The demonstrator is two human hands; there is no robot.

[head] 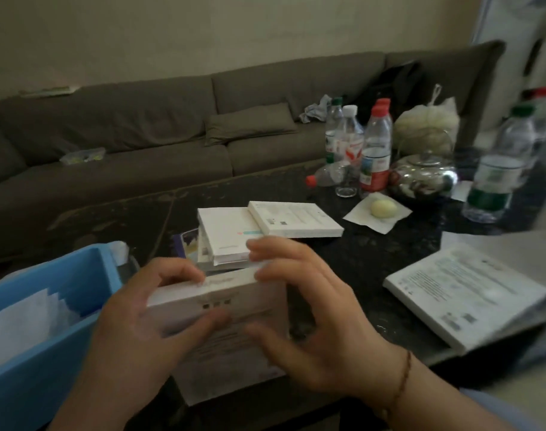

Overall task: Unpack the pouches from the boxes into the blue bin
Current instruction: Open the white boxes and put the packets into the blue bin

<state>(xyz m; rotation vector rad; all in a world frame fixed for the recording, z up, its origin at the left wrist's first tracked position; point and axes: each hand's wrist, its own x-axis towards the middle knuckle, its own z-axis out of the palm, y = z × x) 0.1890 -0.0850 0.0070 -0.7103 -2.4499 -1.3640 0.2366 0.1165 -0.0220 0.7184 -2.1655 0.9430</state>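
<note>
Nearest you, both hands are clamped on one white box (222, 325) held upright just above the near edge of the dark counter (374, 253). Your left hand (147, 318) curls round its left side, fingertips on the top edge and thumb across the printed face; your right hand (312, 315) grips the right side the same way, fingers over the top corner. The box looks like thin card: light and fairly stiff, but likely to dent if squeezed flat, so hold it by the edges and corners as you do now. Its broad face is turned toward you, the long axis roughly vertical and leaning slightly away, with the top flap edge under your fingertips; that is probably where it opens.

Just to your left sits the blue bin (88, 275), with pale pouches (32, 318) already lying in it. They look thin, soft and slippery, so expect them to slide out quickly.

To the right a flat box (464, 297) lies on the counter. Just beyond your hands is a stack of boxes (234, 237), lying flat and fanned. Farther back stand water bottles (374, 147) and a metal kettle (420, 178), then the sofa (172, 126).
</note>
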